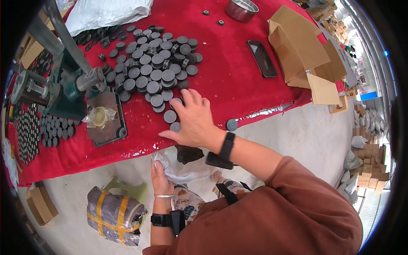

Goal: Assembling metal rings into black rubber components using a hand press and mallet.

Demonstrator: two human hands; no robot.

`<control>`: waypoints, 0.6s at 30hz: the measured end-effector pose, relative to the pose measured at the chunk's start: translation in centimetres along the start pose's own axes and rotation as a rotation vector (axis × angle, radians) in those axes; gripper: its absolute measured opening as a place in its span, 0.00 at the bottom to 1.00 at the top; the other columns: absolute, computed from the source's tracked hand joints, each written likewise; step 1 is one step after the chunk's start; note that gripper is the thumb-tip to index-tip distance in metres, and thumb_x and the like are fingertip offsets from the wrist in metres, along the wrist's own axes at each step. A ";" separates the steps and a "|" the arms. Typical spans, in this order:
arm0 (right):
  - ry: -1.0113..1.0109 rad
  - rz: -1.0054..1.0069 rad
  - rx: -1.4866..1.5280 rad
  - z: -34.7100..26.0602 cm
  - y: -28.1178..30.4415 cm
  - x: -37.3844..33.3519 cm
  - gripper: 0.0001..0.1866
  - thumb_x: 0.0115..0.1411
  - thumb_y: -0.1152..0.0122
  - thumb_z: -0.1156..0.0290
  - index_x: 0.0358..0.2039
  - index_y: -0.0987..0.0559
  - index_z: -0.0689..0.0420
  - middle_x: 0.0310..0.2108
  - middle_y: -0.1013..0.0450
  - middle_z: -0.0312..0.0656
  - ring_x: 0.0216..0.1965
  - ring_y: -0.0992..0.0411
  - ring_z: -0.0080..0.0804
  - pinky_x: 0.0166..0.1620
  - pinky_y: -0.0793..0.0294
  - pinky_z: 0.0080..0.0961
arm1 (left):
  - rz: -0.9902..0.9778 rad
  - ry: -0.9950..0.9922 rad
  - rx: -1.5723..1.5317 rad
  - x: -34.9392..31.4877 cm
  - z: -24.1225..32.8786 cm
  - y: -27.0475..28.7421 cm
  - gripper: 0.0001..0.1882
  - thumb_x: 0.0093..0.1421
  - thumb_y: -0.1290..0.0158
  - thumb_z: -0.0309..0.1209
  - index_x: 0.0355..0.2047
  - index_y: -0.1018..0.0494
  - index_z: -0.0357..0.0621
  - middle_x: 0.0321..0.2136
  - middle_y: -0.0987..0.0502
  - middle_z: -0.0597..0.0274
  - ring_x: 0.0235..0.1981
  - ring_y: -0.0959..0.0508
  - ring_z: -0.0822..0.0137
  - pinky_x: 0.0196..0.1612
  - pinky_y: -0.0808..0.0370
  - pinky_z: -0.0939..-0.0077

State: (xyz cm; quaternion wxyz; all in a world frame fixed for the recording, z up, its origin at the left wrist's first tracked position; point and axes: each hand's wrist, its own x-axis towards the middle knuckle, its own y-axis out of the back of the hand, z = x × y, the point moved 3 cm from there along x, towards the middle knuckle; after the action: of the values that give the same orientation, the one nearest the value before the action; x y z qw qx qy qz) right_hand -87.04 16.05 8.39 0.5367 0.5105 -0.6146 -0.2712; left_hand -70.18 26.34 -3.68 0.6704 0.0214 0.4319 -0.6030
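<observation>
My right hand (192,119) reaches over the red-covered table with its fingers spread. Its fingertips are at the near end of a heap of round dark grey caps (156,75). A few caps, such as a loose cap (170,116), lie beside the thumb and fingers; some are partly hidden under the hand. Below the table edge my left hand (160,178) is closed on the rim of a white plastic bag (180,169). The bag hangs over my lap, and a dark piece of material (188,154) shows at its mouth. One single cap (231,124) sits by the table edge, near my right wrist.
A green hand press (68,95) stands at the left, with small rings and caps around it. To the right are a phone (262,58) and an open cardboard box (297,46). A metal bowl (241,10) is at the back. A taped bundle (114,214) rests on a stool.
</observation>
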 end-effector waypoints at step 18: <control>0.151 -0.275 0.219 -2.7 1.8 -6.4 0.21 0.37 0.34 0.62 0.32 0.26 0.54 0.36 0.33 0.45 0.36 0.35 0.42 0.37 0.36 0.38 | 0.012 0.020 -0.021 -0.5 0.2 -0.4 0.23 0.66 0.62 0.41 0.58 0.46 0.47 0.50 0.34 0.57 0.48 0.30 0.63 0.48 0.28 0.67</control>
State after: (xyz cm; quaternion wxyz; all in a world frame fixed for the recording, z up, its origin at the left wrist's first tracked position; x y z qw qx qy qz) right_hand -85.80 23.14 8.30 0.4804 0.6641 -0.5227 -0.2343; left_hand -70.34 26.50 -3.04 0.6700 0.0230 0.4446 -0.5940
